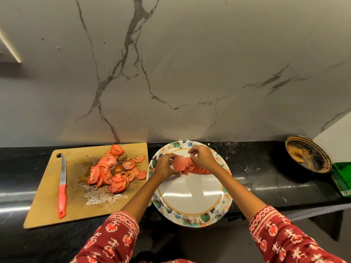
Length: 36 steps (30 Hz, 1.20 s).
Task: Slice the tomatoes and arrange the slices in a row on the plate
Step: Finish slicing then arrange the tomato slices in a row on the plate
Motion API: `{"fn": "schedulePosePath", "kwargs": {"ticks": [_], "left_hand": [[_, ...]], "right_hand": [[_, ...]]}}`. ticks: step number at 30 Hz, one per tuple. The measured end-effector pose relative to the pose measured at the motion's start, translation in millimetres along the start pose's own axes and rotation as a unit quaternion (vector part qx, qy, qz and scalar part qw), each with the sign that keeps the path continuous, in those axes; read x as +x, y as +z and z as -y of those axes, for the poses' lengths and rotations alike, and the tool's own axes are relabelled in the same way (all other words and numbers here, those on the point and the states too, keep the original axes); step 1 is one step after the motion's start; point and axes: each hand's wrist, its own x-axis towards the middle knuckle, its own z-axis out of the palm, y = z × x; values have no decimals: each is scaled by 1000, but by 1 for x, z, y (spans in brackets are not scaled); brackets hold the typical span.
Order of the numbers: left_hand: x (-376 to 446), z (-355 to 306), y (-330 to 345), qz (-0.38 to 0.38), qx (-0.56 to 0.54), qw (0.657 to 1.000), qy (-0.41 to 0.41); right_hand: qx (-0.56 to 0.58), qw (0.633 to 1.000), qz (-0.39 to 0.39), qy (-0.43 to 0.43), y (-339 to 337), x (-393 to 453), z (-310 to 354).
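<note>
On the black counter [256,173], near its back edge against the marbled wall [171,63], stands a round plate [190,211] with a flowered rim, and both hands work over its far half. The left hand [165,166] is closed on one tomato slice [179,163], pinched between thumb and fingers and held upright at the left end of the row of slices [197,168]; this slice looks blurred, so I cannot tell if it touches the plate. The right hand [203,157] is just beside it, fingertips bent down over the row, but whether they grip a slice is hidden by the hand itself. The row lies across the far part of the plate, the slices overlapping each other. Left of the plate, touching its rim, lies a wooden cutting board [45,196], wet with juice in the middle, with a loose pile of cut tomato pieces [114,168] toward its back right corner. A knife [62,186] with red handle lies along the left side of the board. Toward the right end of the counter leans a dirty round pan [307,154], and a green object [341,179] is beside it.
</note>
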Motion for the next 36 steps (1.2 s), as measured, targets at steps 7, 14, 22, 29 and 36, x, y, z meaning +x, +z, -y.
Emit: {"fn": "schedulePosePath", "kwargs": {"ticks": [7, 14, 22, 29, 36], "left_hand": [[-2, 5, 4, 2, 33, 999, 5], [-3, 10, 1, 1, 41, 999, 16], [-9, 16, -20, -36, 22, 999, 15], [-29, 39, -59, -120, 2, 993, 8], [-63, 78, -114, -249, 2, 969, -11]], "right_hand": [[21, 1000, 4, 4, 1, 0, -5], [43, 999, -12, 16, 4, 1, -8], [89, 993, -74, 20, 9, 8, 13], [117, 991, -57, -41, 27, 16, 68], [111, 986, 1, -122, 61, 20, 131]]}}
